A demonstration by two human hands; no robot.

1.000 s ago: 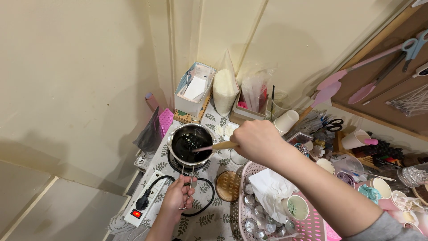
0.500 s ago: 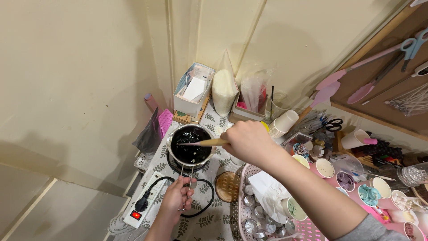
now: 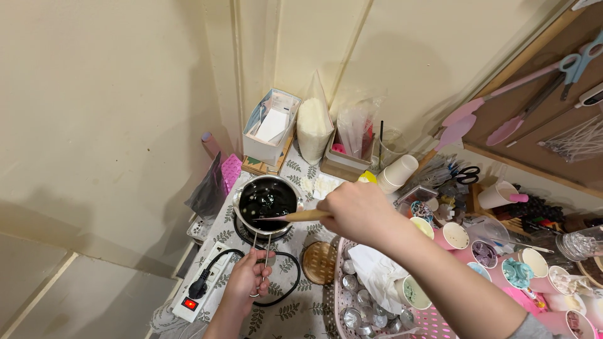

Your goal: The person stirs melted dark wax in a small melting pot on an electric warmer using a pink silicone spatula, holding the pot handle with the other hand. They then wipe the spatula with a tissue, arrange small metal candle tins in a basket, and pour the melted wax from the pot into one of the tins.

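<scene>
Both hands are busy: the left hand clamps the wire handle of the small melting pot at the bench's 10 o'clock, the right hand grips a wooden stick stirring its dark, already liquid contents, unpoured.

Both forearms bare; grey sleeve edge at right arm's upper end.

The right hand grips a wooden stirrer dipped into dark liquid in a small metal pot. The left hand clasps the pot's wire handle above a white power strip.
</scene>
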